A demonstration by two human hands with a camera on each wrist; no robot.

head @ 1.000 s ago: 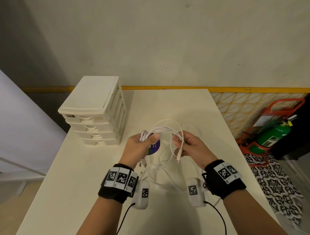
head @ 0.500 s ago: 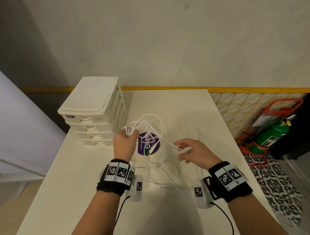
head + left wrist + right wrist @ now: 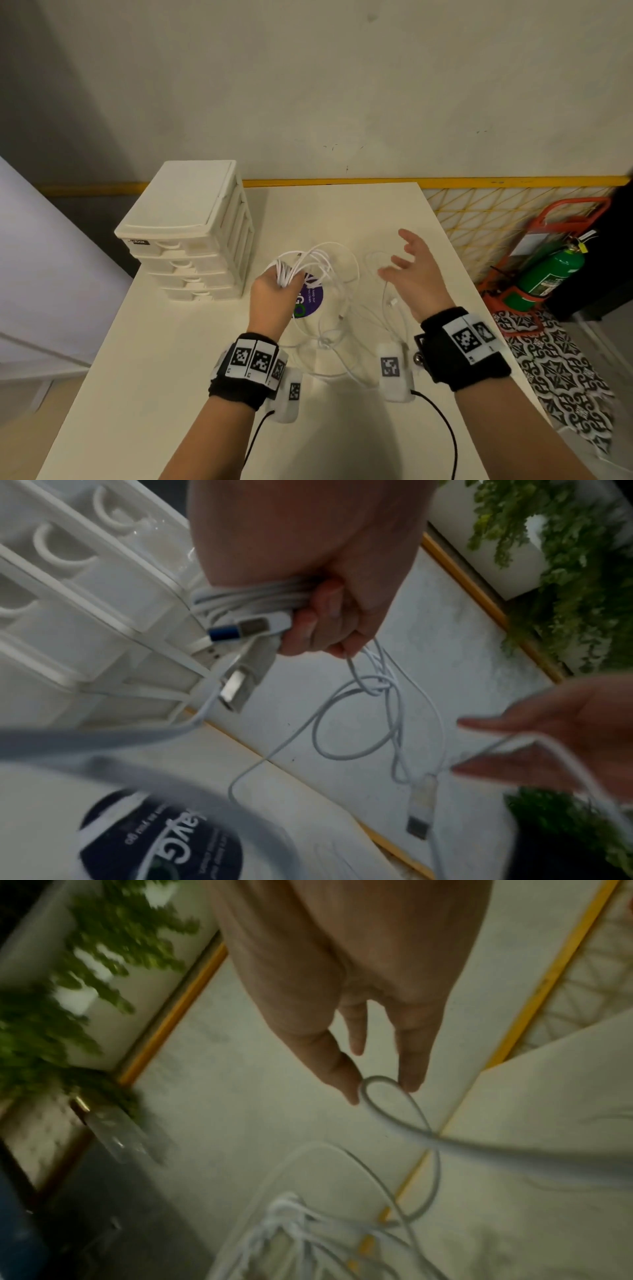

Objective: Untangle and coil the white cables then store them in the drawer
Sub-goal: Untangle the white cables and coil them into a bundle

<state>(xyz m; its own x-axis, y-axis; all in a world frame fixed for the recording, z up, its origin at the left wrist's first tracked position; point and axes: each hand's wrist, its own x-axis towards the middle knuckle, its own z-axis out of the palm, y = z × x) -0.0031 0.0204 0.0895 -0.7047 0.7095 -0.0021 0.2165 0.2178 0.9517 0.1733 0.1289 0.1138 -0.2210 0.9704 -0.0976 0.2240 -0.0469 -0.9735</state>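
2 hands over table [image 3: 164,342]: left hand [image 3: 272,296] clenches bundled white cables [image 3: 310,262], loose loops trailing beneath; right hand [image 3: 416,270] beside it, fingers spread, holding nothing.

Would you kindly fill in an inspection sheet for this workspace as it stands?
Surface: white table, with a round purple sticker.
Job's things: white cables, part bunched, part loose and knotted; drawer unit, all drawers shut.
Clutter: nothing seen.
Grippers: left hand grips the cable bunch; right hand open above the table, a cable loop at its fingertips.
Cables: black wrist-camera leads.
Surroundings: green fire extinguisher, yellow lattice, patterned floor.
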